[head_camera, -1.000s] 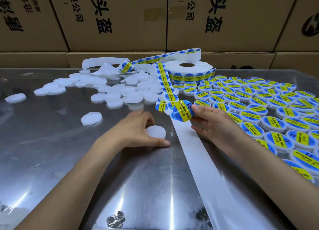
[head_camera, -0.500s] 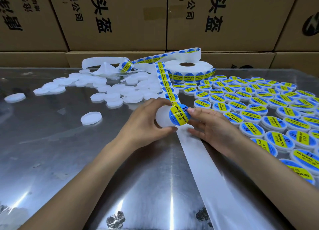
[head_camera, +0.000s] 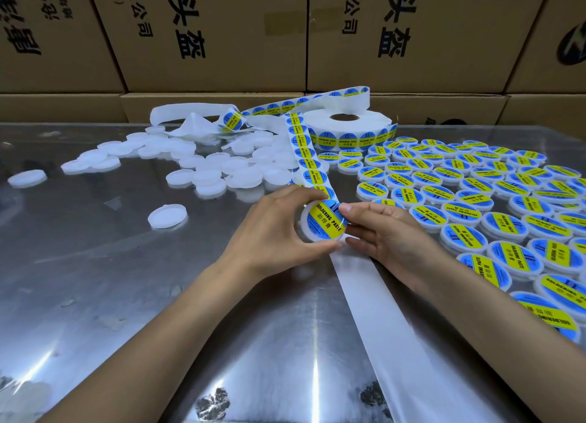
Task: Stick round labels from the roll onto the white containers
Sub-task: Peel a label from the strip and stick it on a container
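Now left hand grips container, right hand pressing its label

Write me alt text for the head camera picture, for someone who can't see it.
The left hand grips a white container while the right hand presses a blue and yellow round label onto it. Labelled containers lie to the right, plain ones to the left, the label roll behind, on a shiny table.
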`<state>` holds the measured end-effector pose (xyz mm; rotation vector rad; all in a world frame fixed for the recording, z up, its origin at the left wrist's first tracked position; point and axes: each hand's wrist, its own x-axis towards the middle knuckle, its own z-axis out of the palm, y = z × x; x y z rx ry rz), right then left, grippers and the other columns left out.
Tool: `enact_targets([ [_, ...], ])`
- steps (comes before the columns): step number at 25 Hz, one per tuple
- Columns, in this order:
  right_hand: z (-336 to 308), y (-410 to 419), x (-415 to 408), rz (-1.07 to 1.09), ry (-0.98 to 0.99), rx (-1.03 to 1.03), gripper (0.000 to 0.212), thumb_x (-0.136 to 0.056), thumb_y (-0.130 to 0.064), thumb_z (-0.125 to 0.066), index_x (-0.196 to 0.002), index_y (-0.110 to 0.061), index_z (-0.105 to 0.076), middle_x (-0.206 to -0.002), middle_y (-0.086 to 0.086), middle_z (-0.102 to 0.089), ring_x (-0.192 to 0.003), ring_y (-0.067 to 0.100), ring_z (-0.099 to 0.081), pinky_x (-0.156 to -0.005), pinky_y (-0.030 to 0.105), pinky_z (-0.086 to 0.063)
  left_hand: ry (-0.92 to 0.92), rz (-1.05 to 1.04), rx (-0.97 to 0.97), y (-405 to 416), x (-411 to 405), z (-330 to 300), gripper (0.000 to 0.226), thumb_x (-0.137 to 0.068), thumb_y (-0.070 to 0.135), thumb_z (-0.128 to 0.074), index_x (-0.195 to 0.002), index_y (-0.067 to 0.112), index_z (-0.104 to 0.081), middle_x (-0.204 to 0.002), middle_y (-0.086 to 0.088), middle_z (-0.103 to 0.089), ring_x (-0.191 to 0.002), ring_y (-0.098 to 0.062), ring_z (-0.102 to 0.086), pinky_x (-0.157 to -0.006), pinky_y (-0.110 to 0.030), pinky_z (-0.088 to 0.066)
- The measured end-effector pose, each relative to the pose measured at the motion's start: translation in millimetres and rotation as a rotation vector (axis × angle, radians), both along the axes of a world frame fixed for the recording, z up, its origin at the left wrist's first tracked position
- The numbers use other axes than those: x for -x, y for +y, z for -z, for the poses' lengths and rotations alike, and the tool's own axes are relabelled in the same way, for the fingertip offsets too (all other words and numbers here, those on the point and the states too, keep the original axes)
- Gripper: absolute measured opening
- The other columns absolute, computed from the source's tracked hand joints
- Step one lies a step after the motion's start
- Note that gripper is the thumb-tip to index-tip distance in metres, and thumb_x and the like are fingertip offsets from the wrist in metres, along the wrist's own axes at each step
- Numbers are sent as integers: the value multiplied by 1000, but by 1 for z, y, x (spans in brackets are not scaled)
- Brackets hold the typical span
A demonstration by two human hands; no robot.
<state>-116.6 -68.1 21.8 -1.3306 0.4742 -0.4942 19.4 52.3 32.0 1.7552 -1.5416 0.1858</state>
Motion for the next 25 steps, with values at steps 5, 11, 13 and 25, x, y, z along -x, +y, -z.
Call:
enact_targets([
  [5,0,2,0,9,9,27,26,-60,-40,-73,-78,-21,-74,-93,0,-75,-83,5,-69,-77,20,-49,-31,-25,-13,0,0,-1,60,-61,49,-82,-112,22,-66,-100,13,-64,-75,21,-46,-72,0,-32],
  [11,-1,5,-1,70,9,46,16,-70,-30,-73,-79,-17,-71,-91,2,-75,-83,9,-68,-75,20,-50,-34,-34,-10,0,2,-2,61,-61,52,-81,-112,23,-67,-101,11,-67,-72,16,-47,-71,0,-32],
  [13,0,7,-3,132,12,81,7,-77,-24,-72,-76,-17,-72,-84,0,-74,-78,9,-65,-75,22,-50,-29,-45,-1,1,3,-2,60,-60,53,-81,-111,24,-67,-99,12,-67,-69,21,-46,-67,0,-32],
  [25,-6,20,-7,197,-59,240,60,-80,-17,-71,-127,-27,-36,-74,3,-67,-65,5,-62,-65,22,-55,0,-64,67,1,10,-7,54,-57,50,-84,-98,19,-70,-80,21,-55,-66,22,-46,-63,1,-31],
])
